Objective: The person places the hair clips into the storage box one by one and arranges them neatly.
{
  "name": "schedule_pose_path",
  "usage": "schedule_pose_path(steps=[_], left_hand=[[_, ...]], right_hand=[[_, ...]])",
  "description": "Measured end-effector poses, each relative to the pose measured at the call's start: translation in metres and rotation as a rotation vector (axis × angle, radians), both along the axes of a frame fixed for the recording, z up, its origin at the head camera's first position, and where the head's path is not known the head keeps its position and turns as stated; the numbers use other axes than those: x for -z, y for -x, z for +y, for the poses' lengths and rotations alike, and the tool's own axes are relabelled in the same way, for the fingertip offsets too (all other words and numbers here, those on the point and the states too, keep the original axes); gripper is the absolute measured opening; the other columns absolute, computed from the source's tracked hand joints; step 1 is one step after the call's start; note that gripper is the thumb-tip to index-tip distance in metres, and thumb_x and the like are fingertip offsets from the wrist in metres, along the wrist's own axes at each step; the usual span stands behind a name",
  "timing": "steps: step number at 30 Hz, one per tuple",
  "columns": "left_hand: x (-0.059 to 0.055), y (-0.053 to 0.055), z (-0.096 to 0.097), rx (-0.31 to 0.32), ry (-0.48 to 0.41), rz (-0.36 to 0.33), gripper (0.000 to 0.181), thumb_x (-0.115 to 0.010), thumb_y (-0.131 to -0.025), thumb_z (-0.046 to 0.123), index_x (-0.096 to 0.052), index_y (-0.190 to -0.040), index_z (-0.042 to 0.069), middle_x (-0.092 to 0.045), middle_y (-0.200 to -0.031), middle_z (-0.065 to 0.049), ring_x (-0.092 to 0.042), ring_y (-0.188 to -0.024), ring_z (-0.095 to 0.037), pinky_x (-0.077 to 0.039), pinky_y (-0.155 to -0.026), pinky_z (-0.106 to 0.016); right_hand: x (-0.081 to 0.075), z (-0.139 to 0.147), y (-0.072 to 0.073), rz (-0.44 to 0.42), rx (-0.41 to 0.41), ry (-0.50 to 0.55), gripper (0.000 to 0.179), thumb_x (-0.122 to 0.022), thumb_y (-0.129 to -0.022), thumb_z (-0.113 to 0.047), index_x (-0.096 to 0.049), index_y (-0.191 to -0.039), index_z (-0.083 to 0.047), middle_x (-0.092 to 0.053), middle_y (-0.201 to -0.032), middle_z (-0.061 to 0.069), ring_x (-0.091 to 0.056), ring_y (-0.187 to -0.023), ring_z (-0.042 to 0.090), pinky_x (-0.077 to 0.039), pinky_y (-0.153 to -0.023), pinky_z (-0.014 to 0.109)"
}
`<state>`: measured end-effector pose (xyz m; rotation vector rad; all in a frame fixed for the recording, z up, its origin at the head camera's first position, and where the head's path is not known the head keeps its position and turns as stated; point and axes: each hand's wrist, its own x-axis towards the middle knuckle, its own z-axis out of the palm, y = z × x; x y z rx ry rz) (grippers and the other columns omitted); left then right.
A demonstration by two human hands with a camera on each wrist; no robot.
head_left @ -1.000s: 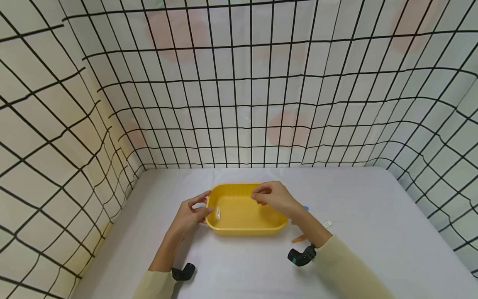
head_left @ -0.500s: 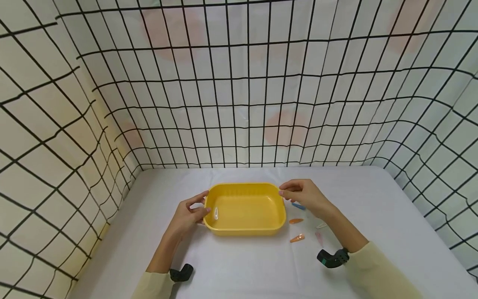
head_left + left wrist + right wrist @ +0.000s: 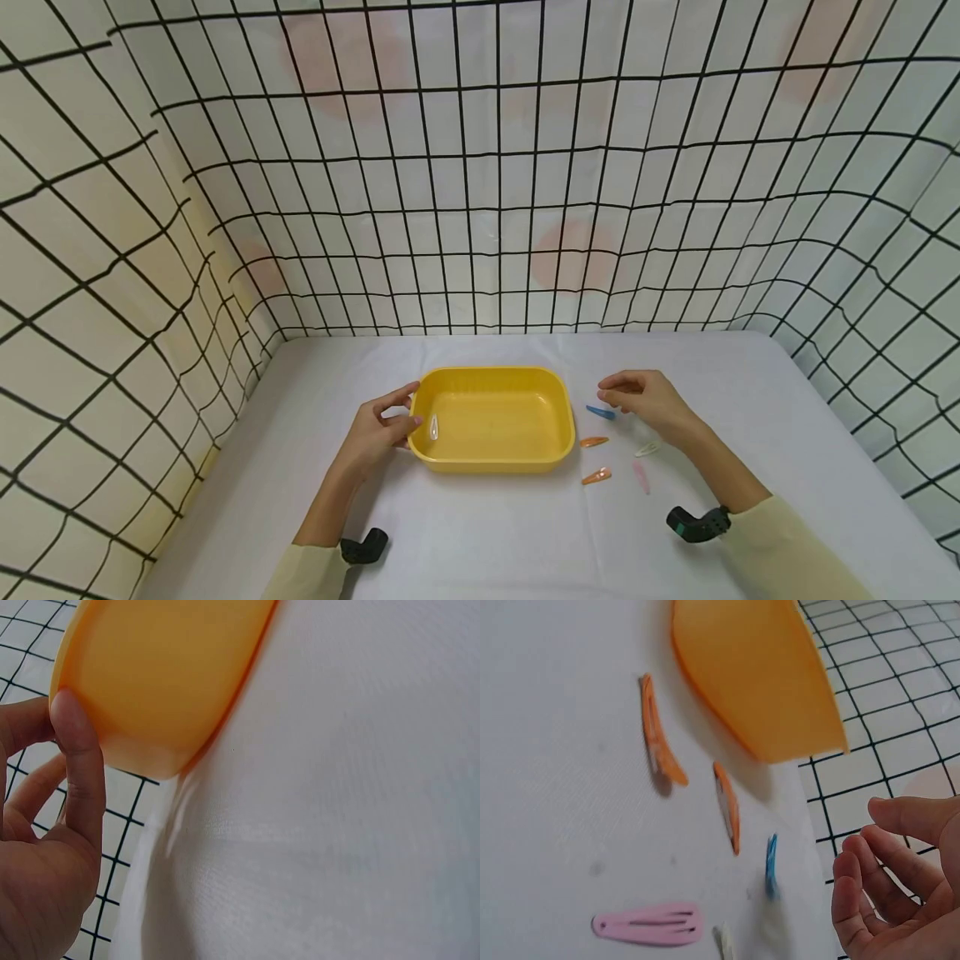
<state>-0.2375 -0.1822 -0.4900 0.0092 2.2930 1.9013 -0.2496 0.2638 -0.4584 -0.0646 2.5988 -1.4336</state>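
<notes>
A yellow plastic tray (image 3: 491, 462) stands on the white cloth. My left hand (image 3: 382, 432) pinches its left rim, thumb on the rim and fingers outside, as the left wrist view also shows. Inside the tray, near that thumb, lies a white hair clip (image 3: 433, 427). My right hand (image 3: 651, 406) is over the cloth right of the tray, fingers loosely bent and holding nothing. Closest to it is a blue hair clip (image 3: 600, 412). Nearby lie two orange hair clips, one (image 3: 594, 442) behind the other (image 3: 597, 476), a pink clip (image 3: 649, 925) and a whitish clip (image 3: 647, 449).
A black wire grid (image 3: 498, 208) backed with white sheeting rises behind the table and along both sides. The white cloth (image 3: 480, 533) covers the tabletop. Each wrist carries a small black camera, the right one (image 3: 697, 525) close above the cloth.
My right hand has moved right, from over the tray's inside, past its right rim, to near the blue clip. The clips beside the tray have come into view. My left hand keeps its place.
</notes>
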Motion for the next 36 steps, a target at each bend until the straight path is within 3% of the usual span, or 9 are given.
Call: schedule_pose_path(steps=[12,20,25,29,36], left_hand=[[0.002,0.0,0.001,0.004,-0.02,-0.004,0.06,-0.074,-0.089,0.008,-0.061,-0.144,0.026,-0.055,-0.125,-0.012,-0.068,-0.07,-0.023,-0.062,-0.063,-0.024],[0.002,0.001,0.003,0.0,-0.009,-0.007,0.059,-0.075,-0.089,0.008,-0.061,-0.144,0.027,-0.055,-0.124,-0.012,-0.069,-0.069,-0.024,-0.062,-0.064,-0.025],[0.001,0.0,0.004,-0.004,-0.008,-0.004,0.059,-0.074,-0.089,0.009,-0.062,-0.143,0.027,-0.055,-0.124,-0.011,-0.068,-0.066,-0.022,-0.062,-0.064,-0.025],[0.001,0.0,0.002,-0.007,-0.008,-0.002,0.059,-0.075,-0.089,0.009,-0.062,-0.144,0.027,-0.055,-0.125,-0.011,-0.068,-0.066,-0.022,-0.062,-0.064,-0.024],[0.003,0.0,0.001,-0.015,-0.008,-0.008,0.06,-0.077,-0.088,0.011,-0.062,-0.144,0.026,-0.054,-0.126,-0.011,-0.067,-0.068,-0.02,-0.061,-0.063,-0.022]], right_hand=[[0.023,0.013,0.005,-0.005,0.007,-0.03,0.038,-0.071,-0.098,-0.032,-0.07,-0.124,-0.004,-0.074,-0.114,0.011,-0.061,-0.092,0.024,-0.057,-0.07,0.029],[0.036,0.013,0.008,-0.011,-0.008,-0.091,0.034,-0.073,-0.096,-0.029,-0.072,-0.121,-0.005,-0.074,-0.116,0.011,-0.063,-0.097,0.02,-0.056,-0.078,0.023],[0.04,0.01,0.008,0.051,-0.031,-0.17,0.028,-0.076,-0.094,-0.027,-0.076,-0.114,-0.008,-0.075,-0.104,0.004,-0.064,-0.095,0.018,-0.054,-0.084,0.027],[0.044,0.007,0.008,0.112,-0.051,-0.223,0.023,-0.078,-0.091,-0.024,-0.078,-0.109,-0.008,-0.073,-0.092,-0.001,-0.063,-0.086,0.015,-0.053,-0.078,0.025],[0.046,0.001,0.007,0.148,-0.032,-0.235,0.024,-0.082,-0.087,-0.02,-0.076,-0.105,-0.005,-0.07,-0.086,0.001,-0.06,-0.077,0.014,-0.051,-0.066,0.018]])
